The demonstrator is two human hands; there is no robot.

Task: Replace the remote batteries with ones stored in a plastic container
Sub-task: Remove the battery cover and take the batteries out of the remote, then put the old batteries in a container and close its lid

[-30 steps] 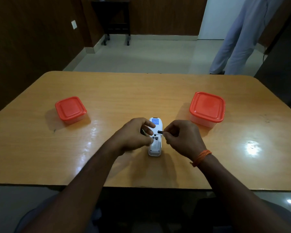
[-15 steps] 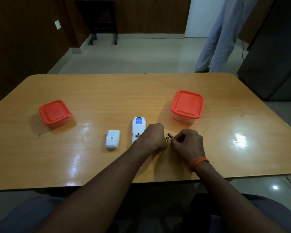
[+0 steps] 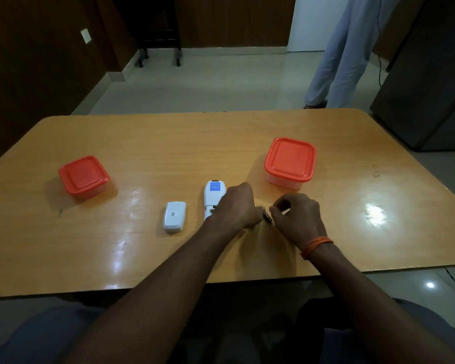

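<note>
A white remote (image 3: 212, 197) lies face down on the wooden table (image 3: 168, 143), its battery bay uncovered. The remote's white battery cover (image 3: 174, 216) lies to its left. My left hand (image 3: 235, 206) reaches across the remote's lower half, fingers curled. My right hand (image 3: 297, 215) is just to the right of it, and a small dark battery (image 3: 267, 216) sits between the fingertips of both hands. Two clear plastic containers with orange lids stand shut: one at the left (image 3: 84, 177), one beyond my right hand (image 3: 290, 161).
A person in light trousers (image 3: 344, 56) stands past the table's far right corner. A dark cabinet (image 3: 431, 74) fills the right side. Dark furniture legs (image 3: 158, 56) stand by the far wall.
The battery came out of the remote and both hands moved right with it. The battery cover now lies alone on the table, left of the remote. The camera turned right.
</note>
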